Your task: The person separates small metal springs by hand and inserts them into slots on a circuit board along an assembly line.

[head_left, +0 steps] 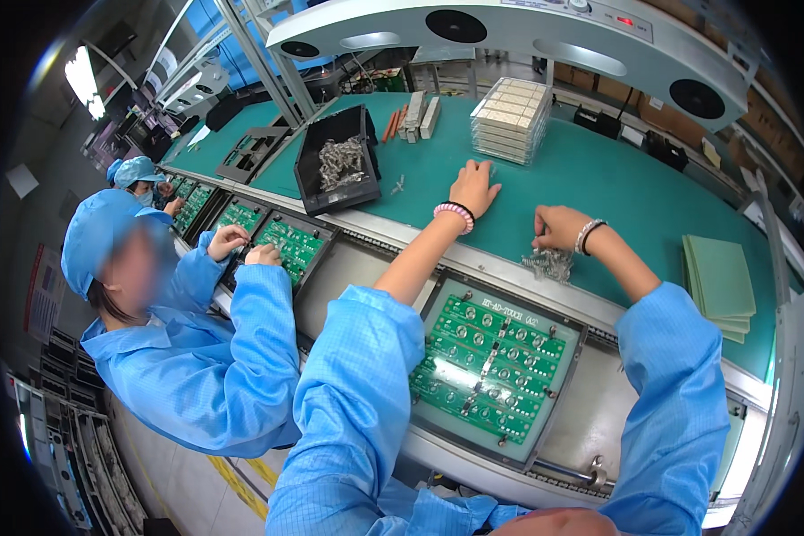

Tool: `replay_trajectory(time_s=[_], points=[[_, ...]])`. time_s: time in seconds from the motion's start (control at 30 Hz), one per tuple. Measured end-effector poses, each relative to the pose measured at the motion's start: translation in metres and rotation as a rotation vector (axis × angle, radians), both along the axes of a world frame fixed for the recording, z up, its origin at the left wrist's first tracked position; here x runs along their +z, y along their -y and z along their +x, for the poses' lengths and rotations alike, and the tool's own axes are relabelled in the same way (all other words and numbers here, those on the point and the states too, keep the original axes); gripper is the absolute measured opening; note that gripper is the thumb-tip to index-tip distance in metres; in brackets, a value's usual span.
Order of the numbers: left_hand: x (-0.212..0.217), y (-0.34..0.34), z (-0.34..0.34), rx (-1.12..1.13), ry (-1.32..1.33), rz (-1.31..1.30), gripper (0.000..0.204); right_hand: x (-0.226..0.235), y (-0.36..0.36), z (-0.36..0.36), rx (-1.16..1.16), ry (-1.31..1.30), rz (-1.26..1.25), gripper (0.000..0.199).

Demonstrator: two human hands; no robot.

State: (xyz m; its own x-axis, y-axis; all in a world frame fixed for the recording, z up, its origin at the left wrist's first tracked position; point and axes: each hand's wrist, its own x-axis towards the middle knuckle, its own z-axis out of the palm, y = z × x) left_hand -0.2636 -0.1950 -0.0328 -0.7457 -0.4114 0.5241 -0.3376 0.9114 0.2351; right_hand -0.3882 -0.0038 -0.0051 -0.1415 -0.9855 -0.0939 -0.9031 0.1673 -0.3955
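My left hand (473,186) lies flat on the green bench mat (598,192), fingers spread, just in front of a stack of clear trays (512,118). It holds nothing. My right hand (558,228) is curled with its fingers pinched together, directly above a small heap of metal parts (548,263) at the mat's near edge. Whether a part sits between the fingers is hidden. A green circuit board (489,366) in a grey carrier rests on the conveyor below both arms.
A black bin of metal parts (339,161) sits left of my left hand. Green sheets (719,286) are stacked at the right. A co-worker in a blue coat (196,357) handles another board (288,243) at the left. A grey lamp housing (509,27) hangs overhead.
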Motion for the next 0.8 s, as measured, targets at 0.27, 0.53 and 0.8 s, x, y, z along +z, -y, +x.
replay_trajectory(time_s=[0.27, 0.53, 0.8], points=[[0.0, 0.035, -0.008, -0.029, 0.037, 0.273, 0.026, -0.007, 0.002, -0.005, -0.002, 0.154, -0.11, 0.021], [0.048, -0.012, 0.066, -0.303, -0.07, 1.13, 0.029, -0.008, -0.015, -0.008, -0.101, 0.538, -0.471, 0.02], [0.108, -0.122, 0.172, -0.596, -0.153, 1.66, 0.036, 0.038, -0.116, 0.083, -0.189, 1.293, -0.346, 0.029]])
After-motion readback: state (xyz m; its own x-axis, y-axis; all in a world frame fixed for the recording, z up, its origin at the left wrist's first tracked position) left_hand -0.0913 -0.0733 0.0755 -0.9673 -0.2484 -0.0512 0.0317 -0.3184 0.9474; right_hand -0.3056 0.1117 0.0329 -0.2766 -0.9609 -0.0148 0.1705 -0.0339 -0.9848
